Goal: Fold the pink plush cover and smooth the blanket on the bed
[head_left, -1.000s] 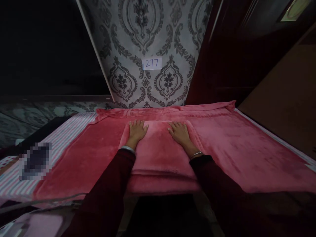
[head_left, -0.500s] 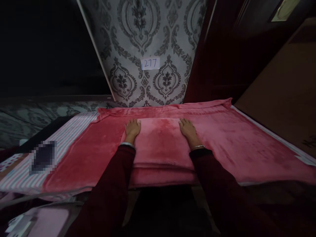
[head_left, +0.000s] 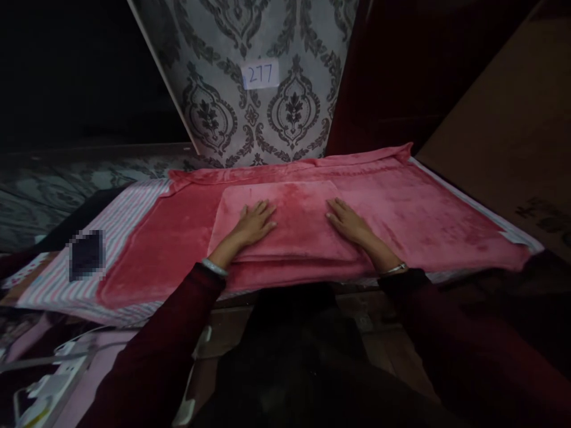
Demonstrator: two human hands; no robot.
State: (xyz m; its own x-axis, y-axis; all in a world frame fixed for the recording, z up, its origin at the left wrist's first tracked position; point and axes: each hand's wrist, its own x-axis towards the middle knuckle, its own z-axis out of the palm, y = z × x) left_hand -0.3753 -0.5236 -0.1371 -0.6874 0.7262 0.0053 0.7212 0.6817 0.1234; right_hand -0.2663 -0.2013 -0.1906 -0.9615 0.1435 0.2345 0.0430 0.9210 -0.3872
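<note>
A folded pink fleece cloth (head_left: pixel 292 223) lies on top of a larger pink blanket (head_left: pixel 414 214) spread over the bed. My left hand (head_left: pixel 255 222) rests flat on the left part of the folded cloth, fingers stretched out. On the cloth's right part my right hand (head_left: pixel 348 221) lies flat too, fingers extended. Both wrists carry a thin bangle and both arms are in dark red sleeves.
A pink-and-white striped sheet (head_left: pixel 111 229) shows left of the blanket, with a blurred dark patch (head_left: pixel 87 254) on it. Patterned grey wallpaper with a paper label "277" (head_left: pixel 260 74) is behind the bed. A brown board (head_left: pixel 504 131) stands at right. Cables and white items (head_left: pixel 49 380) lie bottom left.
My hands slid back toward me over the folded cloth, from its far edge to its middle. The camera tilted down, so the bed's front edge and the floor now show.
</note>
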